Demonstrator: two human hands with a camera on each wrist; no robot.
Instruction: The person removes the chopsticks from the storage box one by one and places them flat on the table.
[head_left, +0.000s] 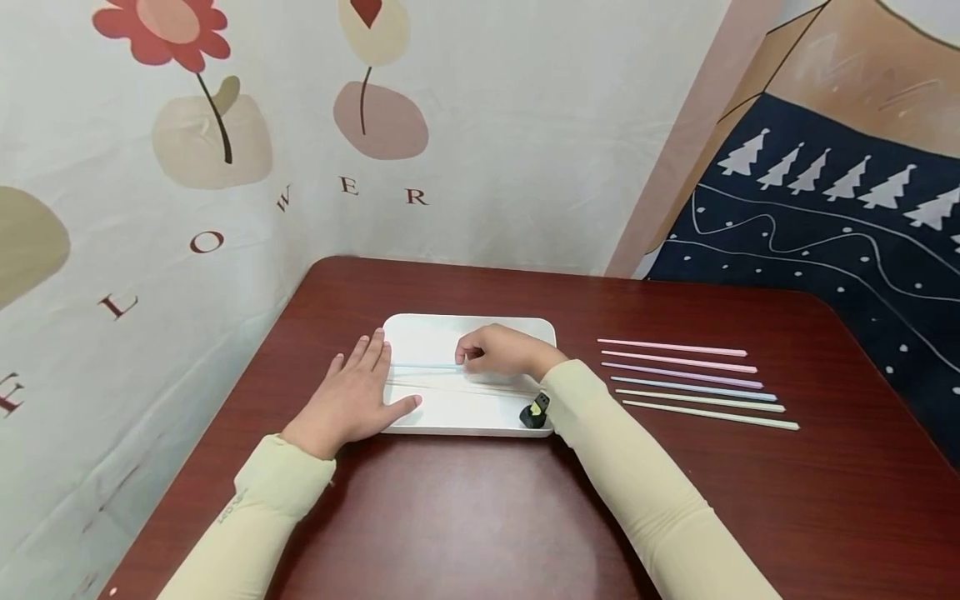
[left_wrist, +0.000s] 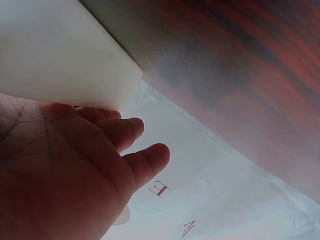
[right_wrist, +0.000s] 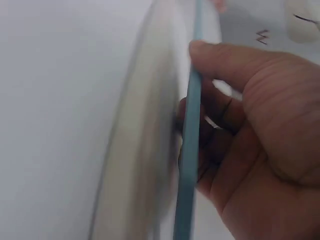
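My right hand (head_left: 504, 350) is over the white tray (head_left: 457, 421) and pinches a light blue chopstick (head_left: 423, 366) between thumb and fingers. In the right wrist view the blue chopstick (right_wrist: 189, 145) runs lengthwise past the thumb tip, the other fingers curled behind it. Below it in the tray lies a pale, thin stick (head_left: 431, 387), blurred in the right wrist view. My left hand (head_left: 352, 396) rests at the tray's left end, fingers straight and thumb spread over the near corner. The left wrist view shows its palm (left_wrist: 65, 165) against the tray's side (left_wrist: 75, 60).
Right of the tray, several chopsticks lie side by side on the dark red table (head_left: 465, 508): pink, purple, a blue one (head_left: 693, 388) and green ones (head_left: 708, 414). A black device (head_left: 534, 412) sits at my right wrist. A printed cloth (head_left: 517, 167) hangs behind the table.
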